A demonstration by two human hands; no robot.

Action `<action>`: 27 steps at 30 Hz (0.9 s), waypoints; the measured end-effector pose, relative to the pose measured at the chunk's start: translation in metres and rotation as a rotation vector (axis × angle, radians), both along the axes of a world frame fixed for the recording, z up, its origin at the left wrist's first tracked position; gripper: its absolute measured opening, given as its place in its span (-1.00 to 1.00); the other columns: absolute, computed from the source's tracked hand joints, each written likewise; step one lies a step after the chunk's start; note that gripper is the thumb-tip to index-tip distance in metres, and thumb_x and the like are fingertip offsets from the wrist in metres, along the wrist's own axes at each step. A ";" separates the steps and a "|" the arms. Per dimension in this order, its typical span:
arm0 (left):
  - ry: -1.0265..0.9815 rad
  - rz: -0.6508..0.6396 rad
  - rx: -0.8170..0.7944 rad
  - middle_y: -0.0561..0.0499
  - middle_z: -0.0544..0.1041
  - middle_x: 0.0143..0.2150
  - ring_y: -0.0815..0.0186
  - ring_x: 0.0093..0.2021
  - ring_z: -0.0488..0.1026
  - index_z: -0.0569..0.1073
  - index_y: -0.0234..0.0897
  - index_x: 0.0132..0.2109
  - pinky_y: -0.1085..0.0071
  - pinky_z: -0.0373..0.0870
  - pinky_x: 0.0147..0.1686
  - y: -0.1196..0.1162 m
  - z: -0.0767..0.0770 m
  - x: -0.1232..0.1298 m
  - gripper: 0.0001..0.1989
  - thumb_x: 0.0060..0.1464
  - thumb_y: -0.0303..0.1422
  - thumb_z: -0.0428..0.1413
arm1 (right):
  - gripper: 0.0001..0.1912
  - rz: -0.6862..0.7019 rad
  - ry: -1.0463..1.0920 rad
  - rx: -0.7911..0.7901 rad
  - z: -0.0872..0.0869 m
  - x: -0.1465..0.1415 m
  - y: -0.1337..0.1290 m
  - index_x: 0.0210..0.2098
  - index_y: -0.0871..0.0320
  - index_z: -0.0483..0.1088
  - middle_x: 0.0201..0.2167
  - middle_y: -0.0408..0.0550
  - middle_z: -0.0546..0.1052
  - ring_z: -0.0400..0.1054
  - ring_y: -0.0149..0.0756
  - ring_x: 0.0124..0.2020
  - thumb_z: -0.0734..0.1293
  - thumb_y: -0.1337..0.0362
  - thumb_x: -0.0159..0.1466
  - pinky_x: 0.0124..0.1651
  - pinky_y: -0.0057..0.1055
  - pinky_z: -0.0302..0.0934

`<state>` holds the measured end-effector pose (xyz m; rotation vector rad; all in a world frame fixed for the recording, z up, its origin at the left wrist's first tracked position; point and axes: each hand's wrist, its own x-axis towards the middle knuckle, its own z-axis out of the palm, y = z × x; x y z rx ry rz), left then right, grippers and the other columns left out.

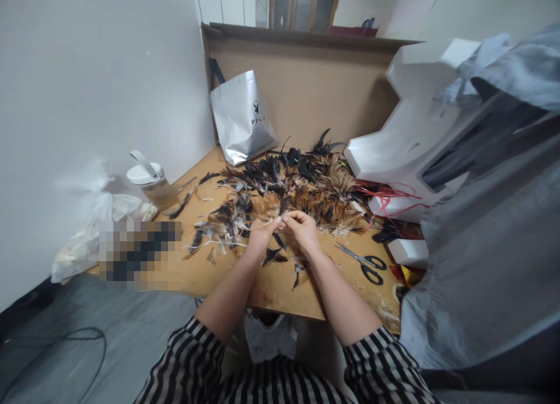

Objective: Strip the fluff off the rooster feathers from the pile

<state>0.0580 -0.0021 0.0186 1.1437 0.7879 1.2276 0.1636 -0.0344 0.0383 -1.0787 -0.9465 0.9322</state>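
My left hand (262, 235) and my right hand (301, 232) meet at their fingertips above the middle of the wooden table (271, 296). Both are pinched closed. Brown feathers (266, 207) fan out just above my left hand, and a dark feather shows by the fingertips; exactly what each pinch grips is too small to make out. Behind and around the hands spreads a pile of black feathers (301, 164) and brown feathers (339, 179). Small loose feathers (273, 256) lie below them. Scissors (365, 263) rest with blades apart, right of my right hand.
A silver bag (242, 118) stands at the back. On the left are a lidded jug (155, 185) and a plastic bag (87, 235). Red string (387, 200), white foam (406, 118) and grey cloth (490, 235) crowd the right side.
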 end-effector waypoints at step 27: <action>-0.034 0.062 -0.048 -0.03 0.50 -0.51 0.41 -0.51 0.39 0.48 -0.37 -0.49 0.50 0.27 -0.46 0.000 0.000 0.001 -0.78 -0.20 -0.25 0.18 | -0.78 -0.066 0.015 -0.032 0.000 0.000 0.000 -0.50 0.21 0.40 -0.64 -0.19 0.40 0.17 -0.49 -0.61 0.36 0.16 -0.05 -0.50 -0.51 0.06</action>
